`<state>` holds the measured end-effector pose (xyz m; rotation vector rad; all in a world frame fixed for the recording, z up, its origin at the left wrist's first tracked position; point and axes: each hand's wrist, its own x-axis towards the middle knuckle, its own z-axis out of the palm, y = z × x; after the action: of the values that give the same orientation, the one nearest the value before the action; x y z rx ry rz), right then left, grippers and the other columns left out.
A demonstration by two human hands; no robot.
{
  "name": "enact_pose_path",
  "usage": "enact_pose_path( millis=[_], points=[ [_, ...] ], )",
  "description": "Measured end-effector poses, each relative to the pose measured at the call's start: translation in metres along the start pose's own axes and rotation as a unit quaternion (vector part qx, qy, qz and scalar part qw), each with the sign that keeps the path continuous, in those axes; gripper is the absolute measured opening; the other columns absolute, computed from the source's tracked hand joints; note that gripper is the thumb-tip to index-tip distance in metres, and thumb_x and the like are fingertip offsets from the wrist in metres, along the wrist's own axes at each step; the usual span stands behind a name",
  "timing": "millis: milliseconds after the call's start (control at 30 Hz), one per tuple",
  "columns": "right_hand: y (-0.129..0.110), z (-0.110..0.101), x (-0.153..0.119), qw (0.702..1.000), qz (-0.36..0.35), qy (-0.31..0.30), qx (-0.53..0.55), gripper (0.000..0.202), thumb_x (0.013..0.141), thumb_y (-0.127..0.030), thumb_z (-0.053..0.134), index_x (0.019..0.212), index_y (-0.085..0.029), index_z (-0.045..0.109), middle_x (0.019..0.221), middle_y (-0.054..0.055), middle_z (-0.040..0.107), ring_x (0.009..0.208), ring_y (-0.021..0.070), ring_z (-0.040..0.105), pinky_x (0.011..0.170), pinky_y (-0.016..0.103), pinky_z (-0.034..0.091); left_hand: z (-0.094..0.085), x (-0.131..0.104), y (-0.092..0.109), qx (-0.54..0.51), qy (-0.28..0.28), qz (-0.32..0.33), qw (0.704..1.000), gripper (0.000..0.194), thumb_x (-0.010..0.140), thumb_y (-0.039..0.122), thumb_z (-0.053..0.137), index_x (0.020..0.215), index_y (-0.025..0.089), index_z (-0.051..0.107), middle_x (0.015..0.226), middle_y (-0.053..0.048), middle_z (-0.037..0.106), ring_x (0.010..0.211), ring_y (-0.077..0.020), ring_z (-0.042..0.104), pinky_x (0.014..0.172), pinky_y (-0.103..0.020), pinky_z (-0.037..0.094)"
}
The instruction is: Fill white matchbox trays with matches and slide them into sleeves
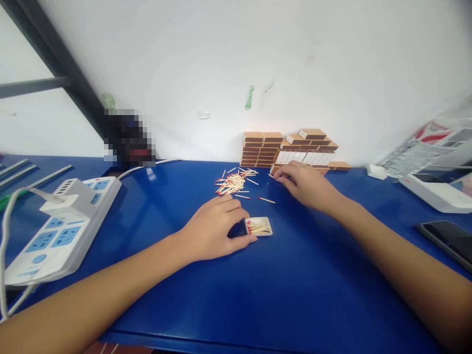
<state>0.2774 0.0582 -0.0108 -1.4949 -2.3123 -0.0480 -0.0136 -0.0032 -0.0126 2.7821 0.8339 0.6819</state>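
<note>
Nearest, a glossy blue tabletop (pixel 258 305). To the left, a long white power strip (pixel 103 191) with blue sockets, set at a slant, a white charger (pixel 77 199) plugged in and a white cable (pixel 6 236) looping down beside it. Opposite, at the right edge of view, a dark phone (pixel 444 236), flat.

In the middle, holds a small white tray (pixel 263 234) by its left end with the left hand (pixel 243 228), thumb at the near side, forefinger by the far corner. In the tray, a loose layer of matches (pixel 258 228), red heads mostly toward that hand. Just beyond, two stray matches (pixel 267 200) flat on the tabletop, near but apart.

Beyond those, a crisscrossed heap (pixel 233 183) of more, heads mostly leftward. To the right of the heap, pinches a single match (pixel 271 175) between thumb and fingertips of the right hand (pixel 279 178); whether raised or touching the tabletop, cannot tell. Far to the right, a white device (pixel 442 194).

At the back, just behind the right hand, brown-sided matchboxes (pixel 260 150): even columns to the left, a stepped pile to the right. Behind everything, a white wall (pixel 332 59) with a scrap of green tape (pixel 250 97).
</note>
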Motion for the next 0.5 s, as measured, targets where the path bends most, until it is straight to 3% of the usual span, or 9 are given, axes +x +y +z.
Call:
enact_pose_path(
  millis=[133, 267, 333, 433, 500],
  points=[
    [0.005, 0.006, 0.002, 0.996, 0.059, -0.03, -0.052, 0.023, 0.097, -0.019, 0.046, 0.099, -0.015, 0.068, 0.105, 0.016, 0.071, 0.092, 0.0301, 0.068, 0.08, 0.041, 0.05, -0.001, 0.0, 0.0, 0.004, -0.001, -0.001, 1.0, 0.033, 0.093, 0.049, 0.071, 0.101, 0.016, 0.074, 0.092, -0.005, 0.069, 0.088, -0.0205, 0.064, 0.085, -0.037, 0.051],
    [-0.005, 0.002, 0.0, 0.994, 0.029, -0.062, 0.087, 0.025, 0.099, -0.024, 0.045, 0.098, -0.02, 0.07, 0.106, 0.011, 0.074, 0.095, 0.0266, 0.069, 0.083, 0.039, 0.053, -0.001, 0.0, -0.001, 0.006, -0.002, -0.001, 1.0, 0.034, 0.093, 0.049, 0.071, 0.101, 0.017, 0.074, 0.092, -0.005, 0.068, 0.088, -0.0207, 0.064, 0.084, -0.036, 0.05],
    [-0.007, 0.001, 0.0, 0.991, 0.0, -0.041, 0.127, 0.025, 0.1, -0.026, 0.045, 0.099, -0.022, 0.069, 0.105, 0.009, 0.074, 0.097, 0.0257, 0.068, 0.085, 0.039, 0.053, -0.001, 0.0, 0.0, 0.007, -0.004, 0.0, 1.0, 0.034, 0.093, 0.05, 0.07, 0.102, 0.016, 0.074, 0.092, -0.005, 0.068, 0.088, -0.0206, 0.064, 0.083, -0.036, 0.05],
    [-0.004, 0.004, 0.001, 0.996, -0.026, 0.007, 0.09, 0.023, 0.098, -0.025, 0.049, 0.11, -0.021, 0.068, 0.111, 0.012, 0.069, 0.101, 0.0277, 0.066, 0.091, 0.042, 0.052, 0.0, 0.0, 0.001, 0.006, -0.007, 0.005, 1.0, 0.035, 0.093, 0.05, 0.07, 0.102, 0.016, 0.073, 0.092, -0.004, 0.067, 0.087, -0.0201, 0.063, 0.083, -0.036, 0.05],
    [-0.001, 0.009, 0.004, 0.997, -0.025, 0.002, 0.066, 0.026, 0.097, -0.026, 0.053, 0.118, -0.02, 0.068, 0.112, 0.014, 0.065, 0.099, 0.028, 0.065, 0.092, 0.044, 0.052, 0.0, 0.0, 0.001, 0.003, -0.007, 0.006, 1.0, 0.035, 0.093, 0.049, 0.071, 0.103, 0.016, 0.073, 0.093, -0.004, 0.068, 0.087, -0.0198, 0.063, 0.083, -0.036, 0.05]
  ],
)
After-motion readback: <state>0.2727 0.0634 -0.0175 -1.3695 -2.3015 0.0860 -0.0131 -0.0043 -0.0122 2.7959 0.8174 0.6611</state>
